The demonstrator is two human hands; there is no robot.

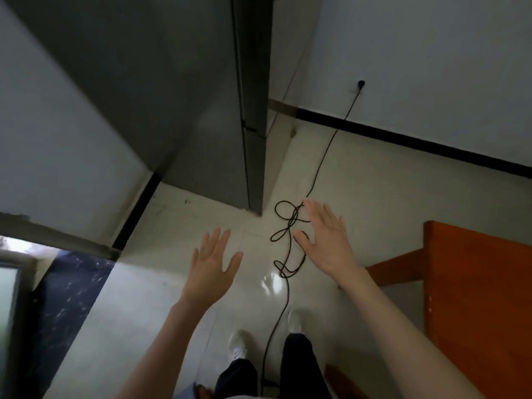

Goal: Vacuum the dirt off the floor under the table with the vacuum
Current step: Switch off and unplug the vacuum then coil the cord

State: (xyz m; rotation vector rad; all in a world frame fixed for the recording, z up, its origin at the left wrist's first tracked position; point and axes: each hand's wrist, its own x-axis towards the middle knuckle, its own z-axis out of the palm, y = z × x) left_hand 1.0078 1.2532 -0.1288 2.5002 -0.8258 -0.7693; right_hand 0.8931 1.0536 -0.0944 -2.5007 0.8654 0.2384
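Note:
My left hand (214,262) and my right hand (325,234) are stretched out in front of me, fingers straight and spread, holding nothing. Below them a black power cord (288,226) lies in loose loops on the pale tiled floor (388,197). The cord runs up to a black plug (360,83) in the white wall and down between my feet. The orange-brown wooden table (475,283) fills the right edge of the view. The vacuum itself is not in view.
A tall dark grey cabinet (172,96) stands at the upper left, close to the cord. A doorway with a dark speckled floor (66,298) opens at the lower left. My white shoes (238,342) stand on the tiles at the bottom.

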